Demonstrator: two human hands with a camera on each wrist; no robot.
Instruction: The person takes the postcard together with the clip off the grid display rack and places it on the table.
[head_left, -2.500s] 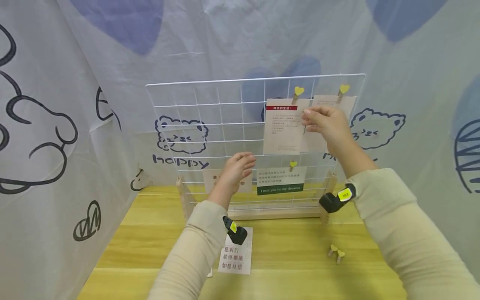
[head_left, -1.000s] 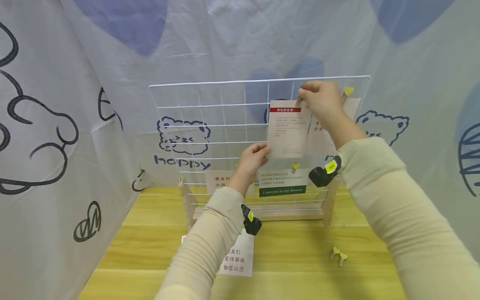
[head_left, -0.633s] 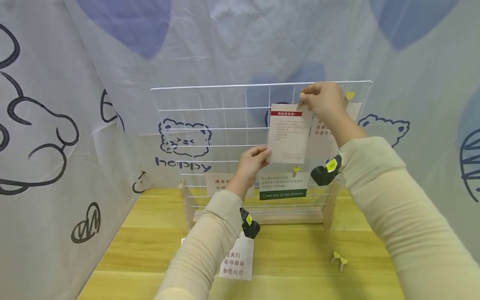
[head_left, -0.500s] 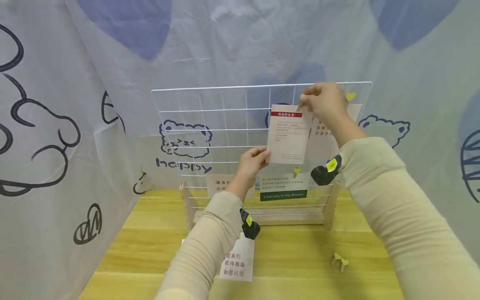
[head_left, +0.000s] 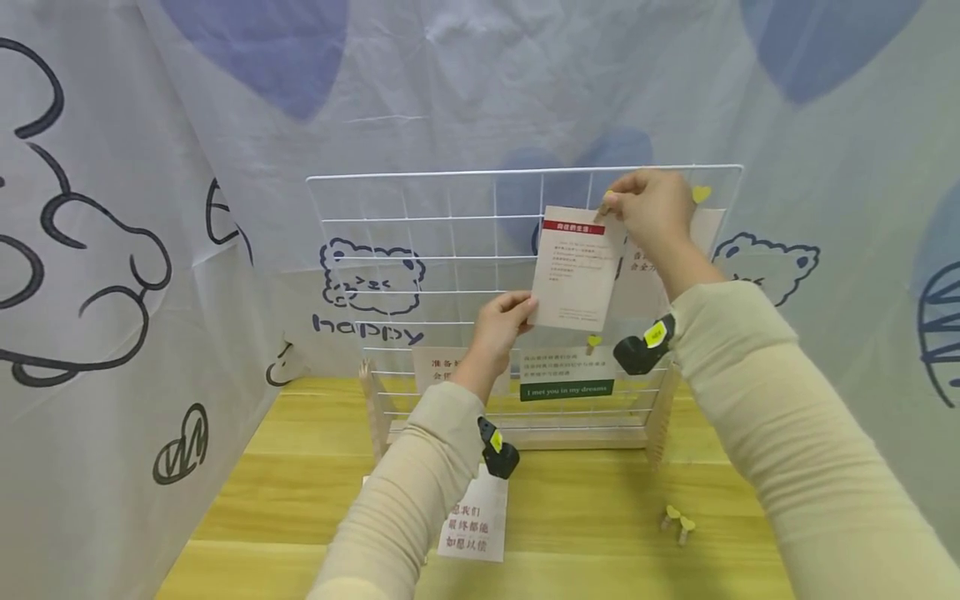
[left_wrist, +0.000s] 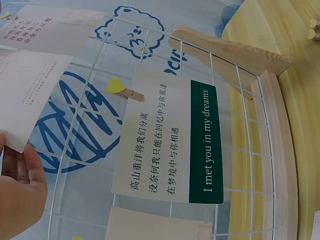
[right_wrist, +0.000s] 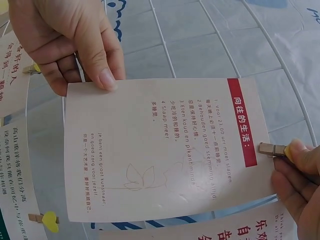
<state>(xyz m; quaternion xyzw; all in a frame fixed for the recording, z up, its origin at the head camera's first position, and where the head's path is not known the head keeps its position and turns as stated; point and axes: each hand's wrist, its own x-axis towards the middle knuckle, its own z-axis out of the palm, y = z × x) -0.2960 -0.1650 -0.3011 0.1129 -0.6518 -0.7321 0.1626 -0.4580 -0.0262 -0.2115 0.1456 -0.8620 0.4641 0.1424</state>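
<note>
A white card [head_left: 573, 275] with a red heading band hangs before the white wire grid [head_left: 450, 173], tilted slightly. My left hand [head_left: 501, 329] pinches the card's lower left edge between thumb and fingers. At its top right, my right hand [head_left: 652, 212] pinches a small wooden clothespin [right_wrist: 272, 149] with a yellow heart; in the right wrist view its wooden end lies over the card's top edge. Whether it also grips a wire is hidden. Partly behind my right hand is another card [head_left: 648, 283]. Lower down, a card with a green band [left_wrist: 205, 145] is clipped to the grid.
A further card [head_left: 438, 367] hangs low on the left of the grid, partly behind my left arm. Wooden feet [head_left: 656, 425] support the grid on the yellow wood-grain table [head_left: 585, 517]. A printed card [head_left: 474, 533] and two heart clothespins [head_left: 686, 529] lie on it.
My left hand has moved up and right and taken the card's lower left edge. My right hand has gone from the card's right side up to the clothespin. The card's lower end tilts slightly left.
</note>
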